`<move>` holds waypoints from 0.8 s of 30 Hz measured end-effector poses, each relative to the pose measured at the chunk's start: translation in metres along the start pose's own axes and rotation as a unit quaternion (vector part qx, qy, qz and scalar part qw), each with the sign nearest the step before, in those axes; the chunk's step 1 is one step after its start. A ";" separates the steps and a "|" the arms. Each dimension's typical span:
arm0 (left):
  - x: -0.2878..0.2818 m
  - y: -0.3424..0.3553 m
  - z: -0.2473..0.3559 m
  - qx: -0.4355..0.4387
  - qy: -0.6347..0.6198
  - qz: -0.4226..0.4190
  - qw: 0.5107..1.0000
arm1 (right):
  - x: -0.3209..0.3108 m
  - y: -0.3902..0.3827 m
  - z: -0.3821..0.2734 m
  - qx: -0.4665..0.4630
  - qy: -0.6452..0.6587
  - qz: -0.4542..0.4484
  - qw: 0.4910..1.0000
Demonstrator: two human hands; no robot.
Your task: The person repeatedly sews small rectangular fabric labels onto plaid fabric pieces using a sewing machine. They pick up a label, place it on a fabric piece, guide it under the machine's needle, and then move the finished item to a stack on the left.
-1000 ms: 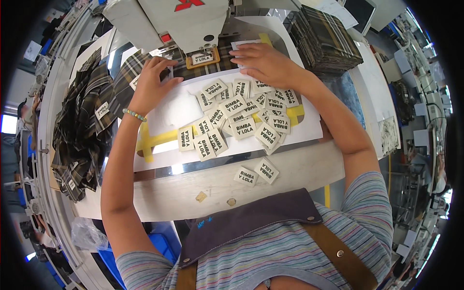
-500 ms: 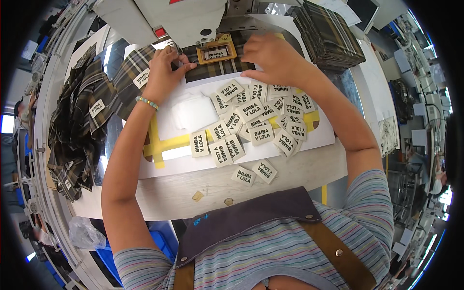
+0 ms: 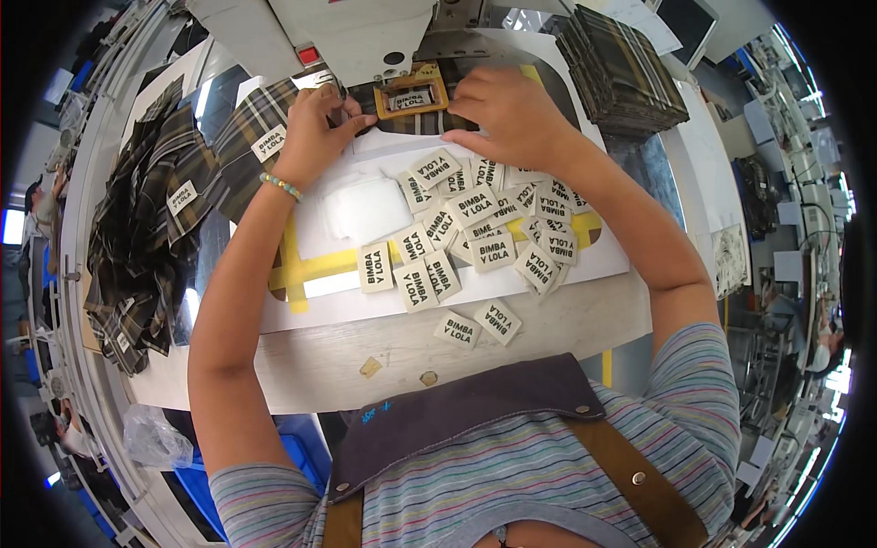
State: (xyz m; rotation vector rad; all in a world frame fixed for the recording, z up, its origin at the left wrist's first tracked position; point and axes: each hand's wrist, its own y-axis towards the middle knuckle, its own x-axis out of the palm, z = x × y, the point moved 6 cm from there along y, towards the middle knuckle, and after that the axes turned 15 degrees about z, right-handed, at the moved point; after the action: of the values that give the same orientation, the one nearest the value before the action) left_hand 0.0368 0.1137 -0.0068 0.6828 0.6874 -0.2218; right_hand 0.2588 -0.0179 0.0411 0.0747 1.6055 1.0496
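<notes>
A mustard-yellow clamp frame (image 3: 411, 115) sits under the head of a white sewing machine (image 3: 361, 41). Inside it lies a white label with dark lettering, over dark plaid fabric (image 3: 411, 127). My left hand (image 3: 320, 128) is at the frame's left side, its thumb stretched toward the corner. Its other fingers are curled, and whatever they hold is hidden. On the frame's right, my right hand (image 3: 516, 114) rests with fingers and thumb apart, fingertips at the frame's edge and the fabric. Nearer me, a loose heap of white labels (image 3: 494, 253) covers the white board (image 3: 343, 306).
Plaid pieces with labels (image 3: 146, 237) hang in a heap at the left. A tall stack of folded plaid fabric (image 3: 621, 73) stands at the back right. Two loose labels (image 3: 457, 330) lie near the table's front edge. Below left are a blue bin (image 3: 306, 447) and a clear plastic bag (image 3: 157, 438).
My right hand has shifted left, closer to the clamp frame. The plaid fabric's near edge has drawn back toward the machine. My left thumb is now nearer the frame's corner.
</notes>
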 end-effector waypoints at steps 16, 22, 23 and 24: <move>-0.010 -0.028 0.045 0.015 -0.133 -0.066 0.989 | 0.021 0.010 -0.027 -0.095 -0.015 0.052 0.994; -0.053 -0.039 0.064 0.162 -0.019 -0.045 0.986 | -0.004 0.017 -0.055 -0.045 0.080 0.052 0.994; -0.063 -0.041 0.059 0.192 0.027 -0.031 0.981 | -0.006 0.018 -0.056 -0.037 0.083 0.047 0.995; -0.073 -0.044 0.052 0.220 0.074 -0.016 0.973 | -0.009 0.018 -0.054 -0.029 0.078 0.051 0.995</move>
State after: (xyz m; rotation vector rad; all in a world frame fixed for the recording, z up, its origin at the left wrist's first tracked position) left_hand -0.0101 0.0447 0.0481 1.1205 0.8026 -0.3617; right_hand 0.2092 -0.0433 0.0559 0.0372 1.7262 1.2048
